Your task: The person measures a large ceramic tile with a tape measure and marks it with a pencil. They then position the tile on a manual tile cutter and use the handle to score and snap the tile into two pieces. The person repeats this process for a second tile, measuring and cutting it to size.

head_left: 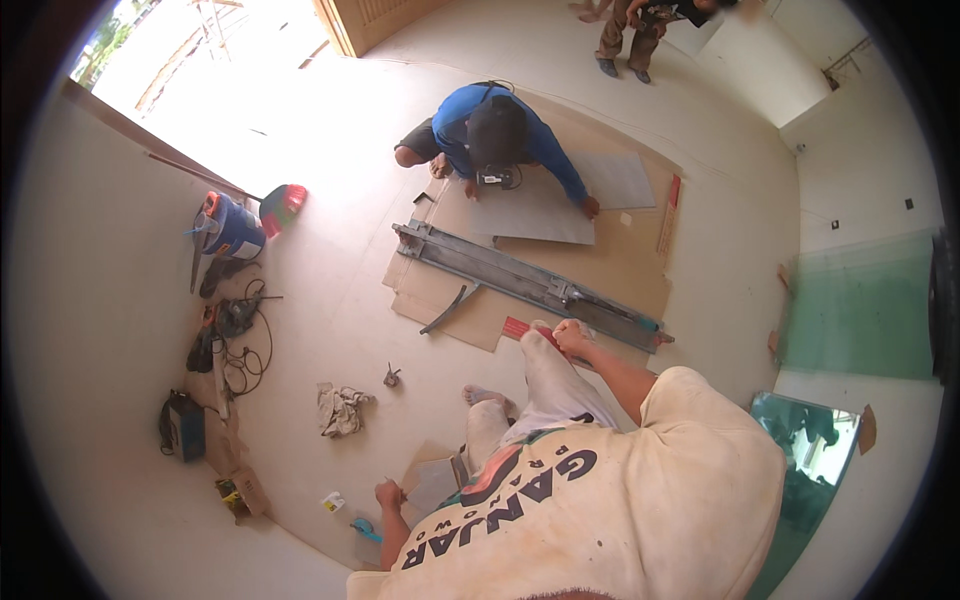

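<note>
Floor (330,330) of pale cream spreads across the whole room, with flattened brown cardboard (620,275) laid over its far middle. On that cardboard lies a long grey manual tile cutter (520,278), running from far left to near right. Beyond it a crouching person in a blue shirt (500,135) presses a grey tile (535,210) flat. The wearer's right arm stretches forward over the knee, and the right hand (568,336) is clenched round a red object (522,328) just beside the cutter's near end; what that object is cannot be told. The left arm hangs low on the near left, elbow bent, and the left hand (388,493) is closed, seemingly on something small, beside a small grey tile piece (432,484).
</note>
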Action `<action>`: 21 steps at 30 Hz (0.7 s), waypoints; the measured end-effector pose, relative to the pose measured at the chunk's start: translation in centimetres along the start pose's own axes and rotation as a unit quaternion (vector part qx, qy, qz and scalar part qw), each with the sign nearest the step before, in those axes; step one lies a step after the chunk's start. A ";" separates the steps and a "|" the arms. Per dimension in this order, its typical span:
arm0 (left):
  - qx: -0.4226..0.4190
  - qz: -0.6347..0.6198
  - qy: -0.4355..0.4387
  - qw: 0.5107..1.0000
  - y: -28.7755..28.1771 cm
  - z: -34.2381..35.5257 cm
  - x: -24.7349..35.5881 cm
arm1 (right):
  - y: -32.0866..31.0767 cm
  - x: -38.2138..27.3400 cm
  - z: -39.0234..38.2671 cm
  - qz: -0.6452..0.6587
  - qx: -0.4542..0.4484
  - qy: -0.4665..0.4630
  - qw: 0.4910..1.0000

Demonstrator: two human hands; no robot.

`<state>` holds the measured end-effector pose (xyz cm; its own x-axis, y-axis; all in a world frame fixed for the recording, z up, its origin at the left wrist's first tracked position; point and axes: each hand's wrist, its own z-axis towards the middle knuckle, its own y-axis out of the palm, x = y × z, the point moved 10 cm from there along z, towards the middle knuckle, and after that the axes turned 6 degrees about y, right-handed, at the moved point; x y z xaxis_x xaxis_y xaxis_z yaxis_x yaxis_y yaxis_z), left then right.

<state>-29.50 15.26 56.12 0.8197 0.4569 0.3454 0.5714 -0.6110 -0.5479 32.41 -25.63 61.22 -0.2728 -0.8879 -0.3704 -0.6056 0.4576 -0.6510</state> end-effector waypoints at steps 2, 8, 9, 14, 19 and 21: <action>-0.069 -0.030 0.066 0.995 0.1 2.6 4.0 | 1.6 -0.1 -1.3 -0.070 -0.057 -0.024 0.996; -0.093 -0.115 0.149 0.978 2.8 -0.1 23.8 | 5.6 1.4 1.1 -0.173 -0.060 -0.032 0.983; -0.101 -0.106 0.168 0.975 3.1 -0.2 25.5 | 5.5 0.8 2.4 -0.187 -0.047 -0.021 0.981; -0.143 -0.023 0.235 0.961 4.2 -2.7 32.4 | 4.4 -5.0 8.6 -0.138 0.000 -0.017 0.990; -0.172 0.086 0.220 0.956 3.0 -0.6 30.4 | 3.7 -13.4 9.7 0.005 0.010 -0.008 1.000; -0.163 0.098 0.180 0.965 1.3 0.6 29.2 | 2.9 -18.1 7.1 0.040 -0.031 -0.029 0.998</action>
<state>-4.85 28.17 65.08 0.8399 0.0939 0.5346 0.3386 -0.8604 -0.3809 40.92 -7.94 61.30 -0.2791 -0.8437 -0.4585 -0.6295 0.5213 -0.5761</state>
